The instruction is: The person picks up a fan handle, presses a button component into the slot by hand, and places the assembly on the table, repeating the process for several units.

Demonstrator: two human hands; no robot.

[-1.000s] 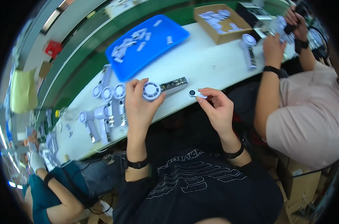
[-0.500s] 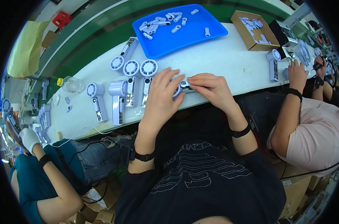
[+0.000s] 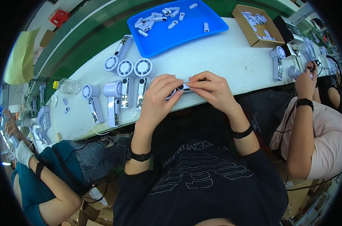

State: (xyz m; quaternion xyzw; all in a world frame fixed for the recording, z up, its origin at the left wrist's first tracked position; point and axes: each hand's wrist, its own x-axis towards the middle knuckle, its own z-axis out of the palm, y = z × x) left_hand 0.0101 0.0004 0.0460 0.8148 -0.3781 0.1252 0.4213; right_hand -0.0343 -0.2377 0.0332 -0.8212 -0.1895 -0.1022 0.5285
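Between my hands, over the bench's near edge, is a pale lilac handheld fan [image 3: 183, 87], its dark and silvery handle showing in the gap. My left hand [image 3: 157, 98] covers most of its round head, with fingertips and thumb closed on the fan. From the other side, my right hand [image 3: 213, 89] pinches the handle end between thumb and fingers. Whether a separate small cover is also between the fingertips cannot be made out. Left of my left hand lie two similar fans, one handle [image 3: 142, 90] nearest it, with exposed silvery insides.
A blue tray [image 3: 161, 44] with several small lilac pieces sits at the back. Beyond its right is a cardboard box [image 3: 254, 39] of parts. More fans [image 3: 92, 101] and a clear bottle [image 3: 70, 86] stand left. Co-workers sit both sides; a gloved hand [image 3: 24, 153] shows left.
My left fingers, raised and spread before, have come down onto the fan beside my right fingertips. The right co-worker's near hand has moved to hold a fan. The left co-worker's gloved hand has lowered.
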